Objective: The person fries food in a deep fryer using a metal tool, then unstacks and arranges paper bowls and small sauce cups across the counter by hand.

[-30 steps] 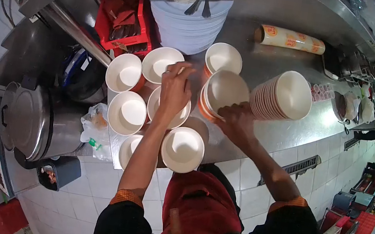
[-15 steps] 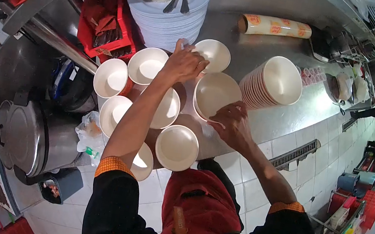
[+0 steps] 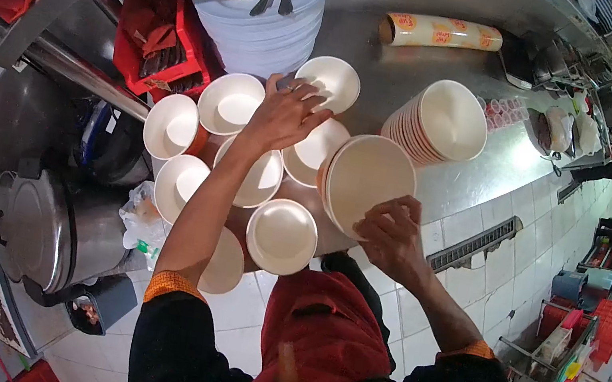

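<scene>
My right hand (image 3: 395, 238) grips the near rim of a white paper bowl (image 3: 373, 178), tilted above the counter's front edge. A second rim shows behind it, so it looks nested with at least one more. My left hand (image 3: 286, 116) reaches over the counter with its fingers apart, at the near side of one upright paper bowl (image 3: 330, 82); whether it touches that bowl I cannot tell. Another single bowl (image 3: 312, 153) stands between my hands. Several more open bowls, such as one near the front edge (image 3: 281, 237), stand around my left forearm.
A nested stack of paper bowls (image 3: 453, 123) leans on the steel counter (image 3: 364, 35). Behind are stacked plates (image 3: 260, 29) with forks on top, a red basket (image 3: 197, 31), a patterned roll (image 3: 441, 34) and small clear cups (image 3: 507, 113). A large steel pot (image 3: 45, 228) stands left.
My right hand has drawn the held bowl toward me and slightly right, uncovering a bowl standing on the counter. My left hand has shifted slightly left and down, its fingers more spread.
</scene>
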The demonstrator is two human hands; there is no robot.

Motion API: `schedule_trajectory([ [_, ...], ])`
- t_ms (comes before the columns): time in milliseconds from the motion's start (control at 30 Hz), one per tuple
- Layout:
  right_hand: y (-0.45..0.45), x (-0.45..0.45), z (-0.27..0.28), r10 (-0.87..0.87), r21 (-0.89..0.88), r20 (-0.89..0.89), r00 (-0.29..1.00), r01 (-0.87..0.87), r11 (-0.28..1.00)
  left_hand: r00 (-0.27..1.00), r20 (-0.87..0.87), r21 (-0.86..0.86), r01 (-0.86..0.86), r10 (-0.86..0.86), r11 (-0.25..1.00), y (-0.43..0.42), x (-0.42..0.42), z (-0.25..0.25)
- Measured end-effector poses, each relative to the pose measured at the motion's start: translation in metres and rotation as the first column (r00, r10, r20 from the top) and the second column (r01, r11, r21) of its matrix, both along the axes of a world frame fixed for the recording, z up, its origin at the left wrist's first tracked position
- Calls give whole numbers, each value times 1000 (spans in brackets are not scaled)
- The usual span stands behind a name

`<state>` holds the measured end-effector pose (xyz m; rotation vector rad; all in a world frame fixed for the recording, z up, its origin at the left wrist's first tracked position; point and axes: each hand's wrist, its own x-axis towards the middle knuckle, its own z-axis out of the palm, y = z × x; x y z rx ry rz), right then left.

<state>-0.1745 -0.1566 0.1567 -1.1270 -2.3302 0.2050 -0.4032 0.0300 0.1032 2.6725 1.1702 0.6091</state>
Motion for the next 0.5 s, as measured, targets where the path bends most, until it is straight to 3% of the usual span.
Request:
schedule_trajectory([
  [167, -36, 18, -29, -80, -5, 25, 997, 80, 997, 998, -67, -55, -19, 15, 998, -12, 4, 11],
  [233, -50, 23, -39, -56, -28, 43, 998, 57, 998, 993, -107, 113, 54, -42, 992, 8, 5, -5],
  [300, -56, 26, -54, 47, -152, 174, 984, -20, 988, 993, -90, 153, 85, -72, 985, 19, 10, -16],
  [367, -52, 28, -66, 70, -150, 197, 978, -40, 988, 936, -350, -116, 2, -42, 993, 22, 21, -9],
  [433, -51, 23, -70, 60, -186, 268, 962, -10, 983, 949, -316, -40, -31, 17, 999, 18, 27, -17],
  [500, -48, 14, -64, 82, -190, 212, 974, -41, 981, 968, -225, 18, -110, 111, 994, 15, 32, -23],
])
